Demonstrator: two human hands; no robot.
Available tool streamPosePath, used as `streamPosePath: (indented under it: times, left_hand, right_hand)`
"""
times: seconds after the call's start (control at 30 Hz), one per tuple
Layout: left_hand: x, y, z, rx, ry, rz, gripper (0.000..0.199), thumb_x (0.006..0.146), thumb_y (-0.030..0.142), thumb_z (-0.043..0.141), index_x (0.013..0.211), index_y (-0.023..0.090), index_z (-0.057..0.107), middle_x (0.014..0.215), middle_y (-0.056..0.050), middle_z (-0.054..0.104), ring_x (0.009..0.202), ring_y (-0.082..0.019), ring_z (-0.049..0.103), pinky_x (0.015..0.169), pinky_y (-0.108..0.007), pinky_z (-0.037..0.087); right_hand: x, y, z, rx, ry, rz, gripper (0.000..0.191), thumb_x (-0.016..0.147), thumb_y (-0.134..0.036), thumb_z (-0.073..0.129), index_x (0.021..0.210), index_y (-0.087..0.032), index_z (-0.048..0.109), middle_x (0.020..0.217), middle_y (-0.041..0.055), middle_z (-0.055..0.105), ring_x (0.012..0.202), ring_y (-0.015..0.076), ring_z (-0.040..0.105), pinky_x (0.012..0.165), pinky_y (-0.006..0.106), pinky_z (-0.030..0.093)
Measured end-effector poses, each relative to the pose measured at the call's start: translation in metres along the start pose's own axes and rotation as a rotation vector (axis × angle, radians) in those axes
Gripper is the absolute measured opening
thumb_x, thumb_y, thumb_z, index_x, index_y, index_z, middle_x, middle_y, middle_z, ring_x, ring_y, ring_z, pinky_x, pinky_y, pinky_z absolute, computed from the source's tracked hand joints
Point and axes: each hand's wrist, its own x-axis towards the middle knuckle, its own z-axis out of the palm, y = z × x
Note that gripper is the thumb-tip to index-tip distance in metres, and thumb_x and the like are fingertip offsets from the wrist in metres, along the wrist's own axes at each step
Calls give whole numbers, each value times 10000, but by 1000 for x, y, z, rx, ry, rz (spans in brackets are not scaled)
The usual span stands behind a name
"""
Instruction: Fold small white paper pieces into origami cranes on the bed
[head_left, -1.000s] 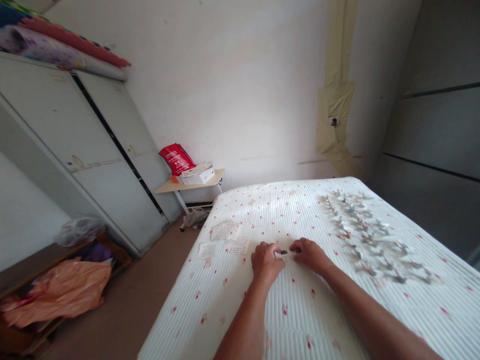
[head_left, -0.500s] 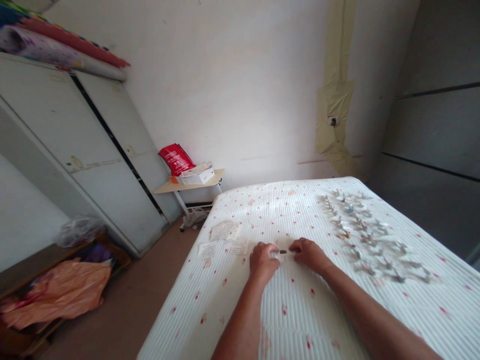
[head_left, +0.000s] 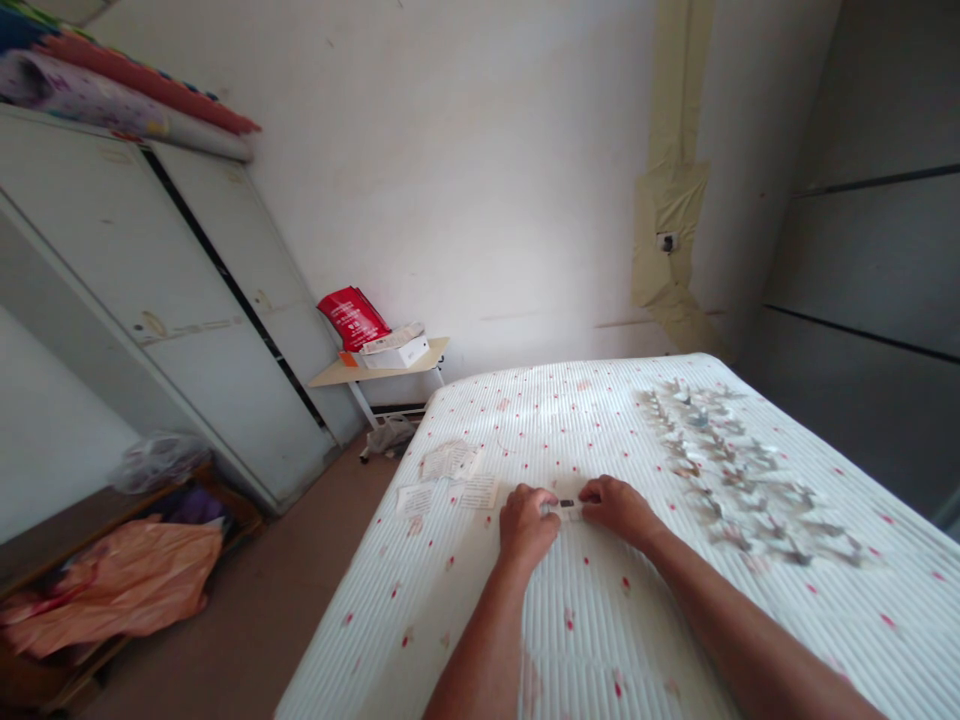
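Ribbed white mattress (head_left: pixel 585 620): paper piece (head_left: pixel 571 513), fingertip-gripped by left hand (head_left: pixel 526 522) and right hand (head_left: pixel 619 508); printed slips (head_left: pixel 478 491) at nine o'clock from it; folded paper figures (head_left: pixel 772 521) at three.

Left hand (head_left: pixel 528 522), right hand (head_left: pixel 619 508) bare; 2 forearms (head_left: pixel 489 632) bare.
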Motion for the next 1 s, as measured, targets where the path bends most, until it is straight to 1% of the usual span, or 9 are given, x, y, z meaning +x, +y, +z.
streamPosePath:
  times: [0.07, 0.17, 0.27, 0.43, 0.67, 0.8, 1.0]
  left_hand:
    - [-1, 3, -1, 39, 2, -3, 216, 745, 296, 523, 942, 262, 606, 987, -7, 557, 987, -163, 494, 845, -243, 356]
    - [-3, 6, 1, 93, 16, -6, 260, 716, 378, 562, 952, 274, 592, 994, -6, 550, 987, -180, 487, 830, -260, 360]
    - [-3, 9, 2, 104, 32, -18, 280, 693, 392, 583, 947, 274, 587, 985, -10, 548, 977, -191, 487, 803, -273, 366]
    - [-2, 9, 1, 85, 13, -37, 266, 683, 311, 590, 943, 256, 597, 997, -18, 550, 983, -192, 486, 812, -276, 360]
    - [0, 2, -2, 43, -16, 5, 261, 695, 183, 542, 933, 265, 610, 982, -2, 554, 963, -165, 498, 805, -247, 366]
    - [1, 0, -1, 28, -4, 23, 258, 683, 163, 543, 913, 259, 610, 961, 1, 556, 943, -158, 505, 790, -240, 371]
    - [1, -4, 1, 28, 1, 48, 291, 679, 153, 541, 943, 259, 604, 976, -4, 552, 955, -159, 497, 813, -237, 367]
  right_hand:
    - [-2, -4, 1, -19, 20, 16, 203, 680, -247, 544, 834, -171, 652, 843, 56, 626, 754, 155, 575, 656, 224, 384]
    - [-5, -8, 3, -59, 56, 32, 225, 665, -295, 583, 848, -173, 631, 854, 59, 604, 763, 163, 570, 656, 231, 380]
    - [-7, -10, 5, -84, 66, 41, 226, 652, -251, 584, 861, -177, 621, 863, 58, 590, 765, 161, 566, 654, 228, 376]
    - [-3, -5, 4, -44, 25, 25, 253, 635, -162, 553, 876, -169, 631, 868, 54, 594, 777, 150, 561, 681, 217, 380]
    - [2, 5, 2, -6, -19, -2, 329, 612, -83, 512, 884, -185, 666, 871, 44, 630, 783, 141, 562, 700, 205, 387]
    - [4, 7, 2, -15, -31, -29, 365, 605, -67, 481, 889, -181, 679, 856, 42, 648, 773, 140, 570, 699, 202, 392]
    - [8, 13, 4, 15, -26, -45, 389, 616, -57, 451, 901, -186, 682, 908, 35, 661, 837, 144, 579, 748, 198, 394]
